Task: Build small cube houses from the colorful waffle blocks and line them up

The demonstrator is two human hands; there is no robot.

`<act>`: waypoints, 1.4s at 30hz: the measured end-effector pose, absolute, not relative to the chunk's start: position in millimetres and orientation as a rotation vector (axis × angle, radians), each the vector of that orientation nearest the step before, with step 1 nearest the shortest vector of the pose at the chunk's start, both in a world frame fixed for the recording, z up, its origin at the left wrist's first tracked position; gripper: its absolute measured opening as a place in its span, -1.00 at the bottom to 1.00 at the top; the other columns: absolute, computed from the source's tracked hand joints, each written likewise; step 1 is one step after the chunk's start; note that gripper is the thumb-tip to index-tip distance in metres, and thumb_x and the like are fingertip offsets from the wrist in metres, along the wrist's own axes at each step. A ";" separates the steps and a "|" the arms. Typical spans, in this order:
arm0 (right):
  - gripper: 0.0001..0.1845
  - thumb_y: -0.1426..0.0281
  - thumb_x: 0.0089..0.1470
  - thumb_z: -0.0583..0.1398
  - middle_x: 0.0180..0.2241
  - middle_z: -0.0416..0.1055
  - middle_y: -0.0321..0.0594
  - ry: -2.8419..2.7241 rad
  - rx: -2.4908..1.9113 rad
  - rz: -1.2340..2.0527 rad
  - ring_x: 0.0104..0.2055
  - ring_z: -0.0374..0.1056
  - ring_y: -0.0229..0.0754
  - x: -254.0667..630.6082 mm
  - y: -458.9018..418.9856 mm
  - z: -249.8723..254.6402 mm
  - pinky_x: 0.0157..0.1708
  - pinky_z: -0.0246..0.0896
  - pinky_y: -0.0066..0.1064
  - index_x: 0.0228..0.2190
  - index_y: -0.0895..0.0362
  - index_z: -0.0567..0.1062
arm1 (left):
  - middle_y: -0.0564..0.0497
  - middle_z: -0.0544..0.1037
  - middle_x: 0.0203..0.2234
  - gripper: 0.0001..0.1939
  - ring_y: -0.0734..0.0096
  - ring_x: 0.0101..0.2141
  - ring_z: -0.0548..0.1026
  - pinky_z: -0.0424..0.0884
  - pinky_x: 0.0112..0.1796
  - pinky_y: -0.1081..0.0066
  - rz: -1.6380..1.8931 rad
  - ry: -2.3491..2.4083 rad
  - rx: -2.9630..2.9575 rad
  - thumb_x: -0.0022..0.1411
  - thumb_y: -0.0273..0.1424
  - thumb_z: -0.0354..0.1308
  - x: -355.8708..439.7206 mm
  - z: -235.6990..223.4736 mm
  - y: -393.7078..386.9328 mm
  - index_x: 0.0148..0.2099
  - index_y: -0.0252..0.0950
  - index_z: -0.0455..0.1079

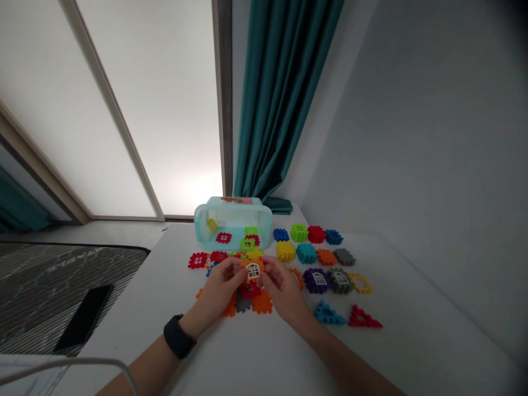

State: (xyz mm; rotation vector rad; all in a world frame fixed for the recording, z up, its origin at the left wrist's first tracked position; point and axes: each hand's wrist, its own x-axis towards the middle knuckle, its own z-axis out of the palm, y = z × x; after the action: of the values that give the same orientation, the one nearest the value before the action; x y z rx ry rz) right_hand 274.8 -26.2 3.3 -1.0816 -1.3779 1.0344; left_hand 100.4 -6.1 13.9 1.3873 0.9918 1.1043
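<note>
My left hand [220, 286] and my right hand [282, 286] both pinch an orange interlocking toy piece [252, 270] fitted with a white window frame, holding it up above the white table [247, 352]. Beneath my hands lies a loose heap of red, orange and grey pieces [251, 301], partly hidden by my fingers. Several more pieces stand in tidy rows to the right, including a purple window piece [317, 280] and a grey window piece [340, 280]. A blue triangular piece [329, 314] and a red triangular piece [364, 317] lie nearer my right forearm.
A pale blue see-through plastic box [233, 223] lies on its side behind the pieces, with a few inside. A white wall [412, 165] bounds the right side. A black phone [84, 318] lies on a dark striped surface left of the table. A teal curtain [280, 93] hangs behind.
</note>
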 end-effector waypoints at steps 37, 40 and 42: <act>-0.67 0.52 0.25 0.12 0.04 0.44 -0.05 -2.026 -0.955 0.058 0.11 0.37 -0.01 299.8 -46.1 0.1 0.11 0.36 -0.08 0.02 0.03 0.43 | -0.23 0.16 0.32 -0.56 -0.08 0.28 0.19 0.21 0.22 -0.13 1.326 1.048 2.588 0.26 -0.33 0.29 67.1 1.0 -12.9 0.16 -0.18 0.35; -0.70 0.51 0.26 0.13 0.02 0.45 -0.05 -2.058 -0.949 0.041 0.09 0.38 -0.02 301.8 -46.3 -2.0 0.09 0.38 -0.08 0.00 0.03 0.44 | -0.25 0.18 0.31 -0.57 -0.07 0.25 0.23 0.22 0.21 -0.12 1.337 1.021 2.601 0.28 -0.31 0.27 68.7 -1.4 -13.9 0.17 -0.20 0.36; -0.71 0.51 0.26 0.13 0.00 0.46 -0.05 -2.060 -0.941 0.031 0.08 0.39 -0.03 303.4 -45.7 -3.3 0.08 0.39 -0.09 -0.01 0.04 0.44 | -0.25 0.19 0.30 -0.58 -0.06 0.24 0.25 0.23 0.21 -0.12 1.331 1.025 2.613 0.30 -0.30 0.26 69.8 -3.1 -13.7 0.18 -0.20 0.36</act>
State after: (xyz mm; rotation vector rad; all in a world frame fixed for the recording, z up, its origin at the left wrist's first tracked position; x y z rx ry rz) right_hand 303.4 -45.7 -3.3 -0.9409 -2.0597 0.0308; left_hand 69.8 -13.7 -3.1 2.6131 1.0248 1.3313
